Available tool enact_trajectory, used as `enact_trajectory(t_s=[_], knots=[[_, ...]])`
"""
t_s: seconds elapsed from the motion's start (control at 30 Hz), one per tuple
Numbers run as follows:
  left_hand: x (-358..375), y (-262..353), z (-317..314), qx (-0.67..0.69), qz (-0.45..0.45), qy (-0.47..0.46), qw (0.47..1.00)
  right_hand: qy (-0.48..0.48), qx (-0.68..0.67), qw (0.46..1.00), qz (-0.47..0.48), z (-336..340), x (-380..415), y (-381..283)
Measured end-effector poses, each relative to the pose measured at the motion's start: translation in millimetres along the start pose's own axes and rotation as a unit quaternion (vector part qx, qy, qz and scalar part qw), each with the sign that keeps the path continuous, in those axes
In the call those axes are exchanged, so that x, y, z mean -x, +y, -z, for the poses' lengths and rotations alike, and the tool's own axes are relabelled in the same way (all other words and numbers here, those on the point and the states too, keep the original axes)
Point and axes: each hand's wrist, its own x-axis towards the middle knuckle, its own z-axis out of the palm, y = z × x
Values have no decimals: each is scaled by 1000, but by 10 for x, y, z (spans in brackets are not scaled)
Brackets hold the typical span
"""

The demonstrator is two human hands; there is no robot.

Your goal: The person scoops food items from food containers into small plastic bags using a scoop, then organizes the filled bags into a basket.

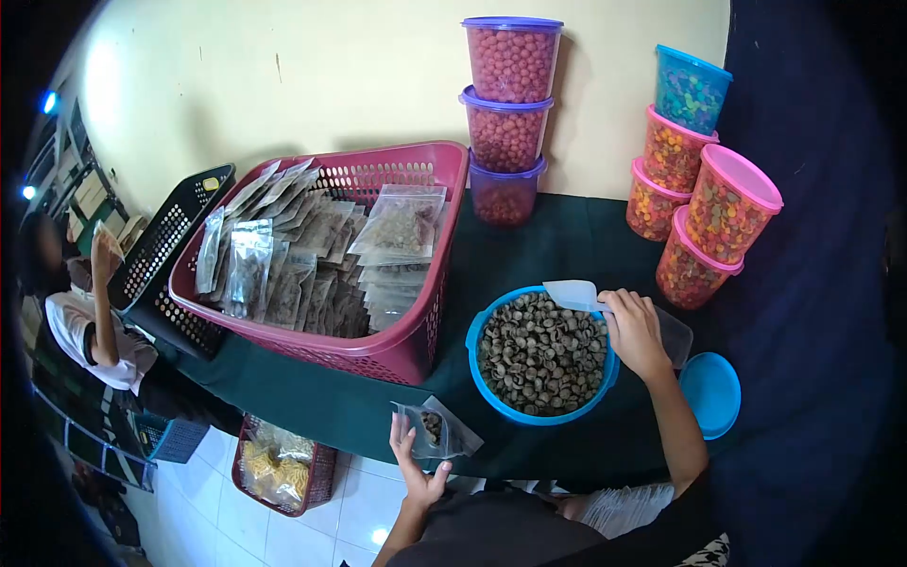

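My left hand is at the table's front edge, thumb and fingers gripping a small clear plastic bag. A few dark, curled, shell-like pieces lie inside the bag. My right hand is closed on a whitish scoop at the upper right rim of a round blue tub. The scoop's blade reaches over the tub's rim and no pieces show on it. Many grey-brown shell-like pieces fill the tub. A blue lid lies to the right of the tub.
A maroon basket of filled bags stands left of the tub, beside a black basket. Purple-lidded tubs and pink-lidded tubs are stacked behind. A maroon crate sits on the floor. Another person is at far left.
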Motion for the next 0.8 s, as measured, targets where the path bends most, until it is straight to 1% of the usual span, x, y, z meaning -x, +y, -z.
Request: enact_trajectory(t_s=[0.07, 0.13, 0.17, 0.2, 0.33, 0.4, 0.47, 0.53, 0.6, 0.67, 0.7, 0.73, 0.8], knots=[[-36, 27, -22, 12, 0, 11, 1000, -1, -1, 1000, -17, -50, 78, -41], [-90, 88, -47, -93, 5, -9, 996, -6, 3, 1000, -31, -56, 117, -82], [-95, 84, -78, -56, 28, 6, 998, -2, 6, 999, -41, -31, 140, -123], [-102, 81, -97, -55, 33, 5, 998, 0, 9, 999, -52, -2, 166, -159], [-146, 101, -132, -61, 24, 1, 998, -39, 26, 996, -71, 92, 278, -305], [-147, 74, -118, -39, 14, -4, 999, -46, 22, 996, -73, 157, 328, -432], [-189, 84, -80, -44, 11, -13, 999, -52, 21, 996, -74, 130, 338, -525], [-227, 85, -22, -73, -12, -77, 994, -52, 28, 996, -71, 9, 365, -602], [-233, 38, 8, -56, -11, -88, 995, -46, 24, 994, -97, -17, 350, -629], [-276, -8, 36, -37, -14, -95, 995, -44, -48, 989, -135, 65, 340, -642], [-290, -21, 62, -42, -22, -105, 993, -55, -61, 986, -147, 127, 357, -658], [-307, -31, 85, -47, -29, -115, 992, -54, -57, 985, -151, 147, 346, -697], [-350, -38, 122, -49, -36, -119, 991, -71, -69, 977, -189, 158, 341, -781]])
